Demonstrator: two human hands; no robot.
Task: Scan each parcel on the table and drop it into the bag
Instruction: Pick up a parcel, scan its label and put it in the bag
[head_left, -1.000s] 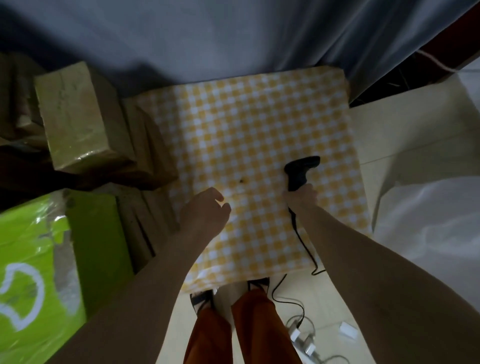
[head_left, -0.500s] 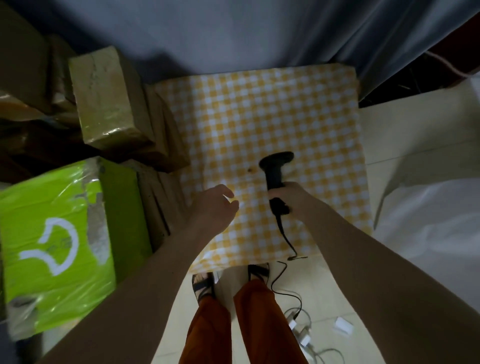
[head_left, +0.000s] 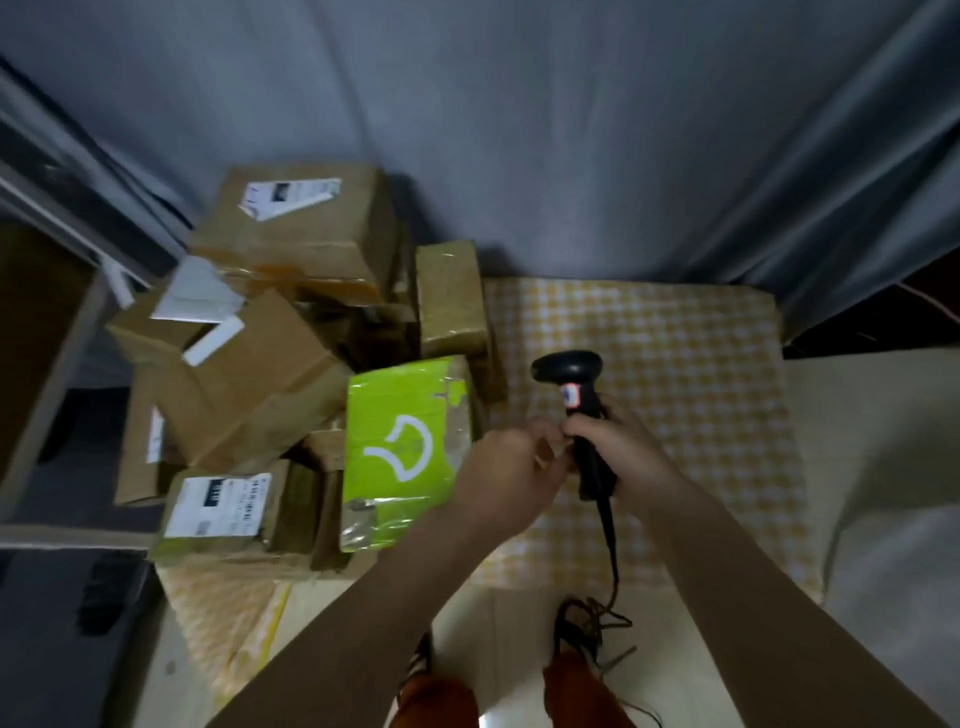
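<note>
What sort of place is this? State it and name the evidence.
Probably a makeshift parcel-sorting corner. Taped brown cardboard parcels with shipping labels are heaped beside a bright green wrapped parcel, and the right hand grips a black corded barcode scanner over a yellow-checked tablecloth.

Both forearms enter from the lower edge and converge toward centre frame. The right hand (head_left: 615, 447) is closed around the handle of the scanner (head_left: 579, 410), thumb side toward the left, wrist roughly straight, forearm bare. The left hand (head_left: 511, 467) sits just beside it, back of the hand upward, fingers curled with the tips meeting the right hand's grip at the handle (whether they pinch anything cannot be determined). Knees in orange trousers (head_left: 576, 696) show below.
</note>
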